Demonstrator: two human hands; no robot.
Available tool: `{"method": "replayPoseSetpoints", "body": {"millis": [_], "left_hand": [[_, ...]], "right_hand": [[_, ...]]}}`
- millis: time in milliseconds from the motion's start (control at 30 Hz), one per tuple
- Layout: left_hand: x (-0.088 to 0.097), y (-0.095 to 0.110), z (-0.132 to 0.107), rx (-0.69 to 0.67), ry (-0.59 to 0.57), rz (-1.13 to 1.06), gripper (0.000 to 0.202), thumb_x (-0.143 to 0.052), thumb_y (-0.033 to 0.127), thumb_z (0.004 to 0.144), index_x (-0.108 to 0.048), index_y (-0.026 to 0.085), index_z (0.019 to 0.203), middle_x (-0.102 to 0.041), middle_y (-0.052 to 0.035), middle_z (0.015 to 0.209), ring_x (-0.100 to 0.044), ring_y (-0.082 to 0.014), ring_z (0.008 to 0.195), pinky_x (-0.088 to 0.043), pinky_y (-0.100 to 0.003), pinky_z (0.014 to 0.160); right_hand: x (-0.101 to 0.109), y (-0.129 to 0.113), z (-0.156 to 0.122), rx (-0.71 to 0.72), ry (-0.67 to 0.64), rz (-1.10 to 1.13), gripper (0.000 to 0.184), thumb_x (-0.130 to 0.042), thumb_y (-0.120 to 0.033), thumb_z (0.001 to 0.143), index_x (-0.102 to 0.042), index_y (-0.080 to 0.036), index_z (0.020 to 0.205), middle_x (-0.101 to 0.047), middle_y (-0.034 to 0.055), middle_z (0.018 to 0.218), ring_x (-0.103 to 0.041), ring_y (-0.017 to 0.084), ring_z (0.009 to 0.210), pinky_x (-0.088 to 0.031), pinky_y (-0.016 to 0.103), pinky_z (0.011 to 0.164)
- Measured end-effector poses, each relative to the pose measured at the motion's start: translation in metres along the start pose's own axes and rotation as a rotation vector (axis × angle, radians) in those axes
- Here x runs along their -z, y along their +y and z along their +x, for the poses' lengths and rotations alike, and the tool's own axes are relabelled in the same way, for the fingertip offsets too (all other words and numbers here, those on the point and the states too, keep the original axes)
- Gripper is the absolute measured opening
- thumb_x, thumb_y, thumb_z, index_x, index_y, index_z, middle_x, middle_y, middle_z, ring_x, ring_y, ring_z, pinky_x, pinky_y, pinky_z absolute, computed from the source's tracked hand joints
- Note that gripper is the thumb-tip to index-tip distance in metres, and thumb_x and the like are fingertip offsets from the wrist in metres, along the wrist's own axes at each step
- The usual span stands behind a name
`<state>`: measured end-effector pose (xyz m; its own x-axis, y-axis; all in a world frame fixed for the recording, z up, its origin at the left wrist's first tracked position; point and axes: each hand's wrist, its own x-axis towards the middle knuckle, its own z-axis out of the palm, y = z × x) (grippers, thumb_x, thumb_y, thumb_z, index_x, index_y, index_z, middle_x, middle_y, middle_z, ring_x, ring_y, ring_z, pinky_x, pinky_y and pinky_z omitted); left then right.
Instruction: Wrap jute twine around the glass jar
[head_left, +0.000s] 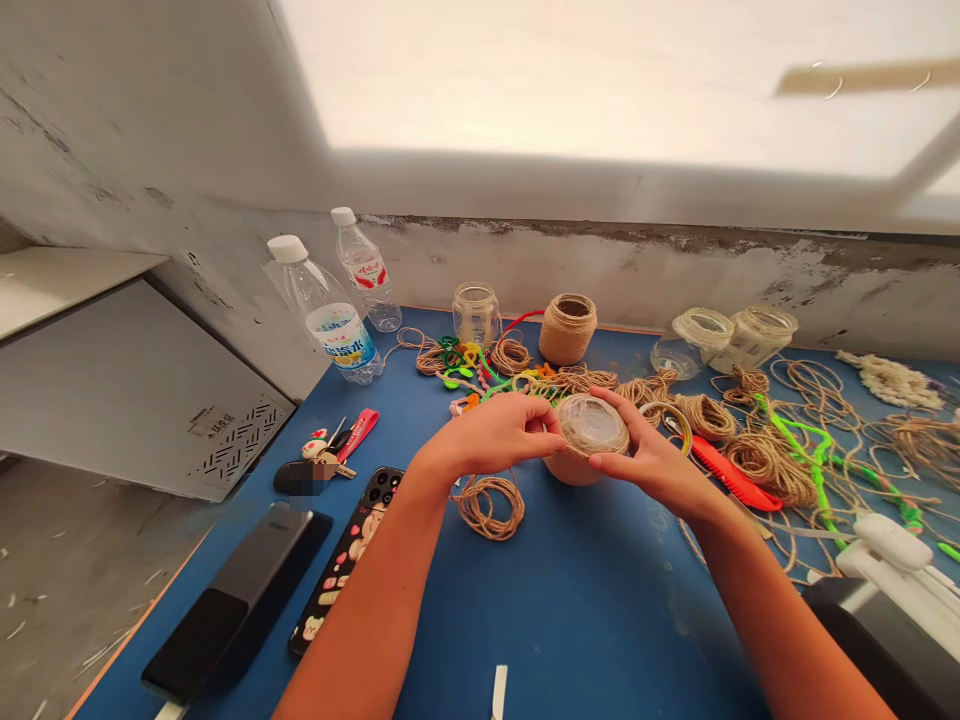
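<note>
The twine-wrapped jar (576, 466) is between the two hands, over the middle of the counter (570, 610), tilted so that a clear round end faces the wearer; whether it rests on the surface or is slightly lifted is hard to tell. The right hand (639, 456) has its fingers spread around the near side of the edge, holding the jar, while the left hand (521, 430) has its fingers drawn narrow at the opposite edge; I cannot tell whether they pinch a strand or only press there. To work that edge well, the right fingers should probably steady the jar without pushing the wraps sideways, and the left fingers should press each turn snugly against its neighbour, leaving no gap. A small twine coil (489, 508) lies just beyond the left wrist and is best kept free of the forearm. Behind the jar, heaped twine bundles (772, 470) and green cord (814, 455) crowd the counter and could snag loose strands. A red tool (735, 473) lies near the right forearm, so elbow room is limited there. A second wrapped jar (568, 332) stands farther back, and a patterned phone (345, 565) lies beside the left forearm.
</note>
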<state>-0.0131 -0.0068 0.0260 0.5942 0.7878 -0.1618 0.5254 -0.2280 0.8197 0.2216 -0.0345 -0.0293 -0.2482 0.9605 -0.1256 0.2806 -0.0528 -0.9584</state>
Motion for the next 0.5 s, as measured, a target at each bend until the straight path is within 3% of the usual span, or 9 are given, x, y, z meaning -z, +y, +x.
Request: {"method": "replayPoseSetpoints", "body": {"millis": [500], "left_hand": [[-0.0046, -0.0012, 0.0047, 0.046, 0.048, -0.012, 0.016, -0.059, 0.035, 0.08, -0.063, 0.02, 0.078, -0.05, 0.0062, 0.06, -0.045, -0.0114, 0.055, -0.034, -0.024, 0.054]], "right_hand": [[-0.0028, -0.0035, 0.0009, -0.027, -0.006, 0.027, 0.085, -0.078, -0.033, 0.07, -0.038, -0.03, 0.145, -0.052, 0.0068, 0.146, -0.048, 0.031, 0.134, -0.036, 0.047, 0.113]]}}
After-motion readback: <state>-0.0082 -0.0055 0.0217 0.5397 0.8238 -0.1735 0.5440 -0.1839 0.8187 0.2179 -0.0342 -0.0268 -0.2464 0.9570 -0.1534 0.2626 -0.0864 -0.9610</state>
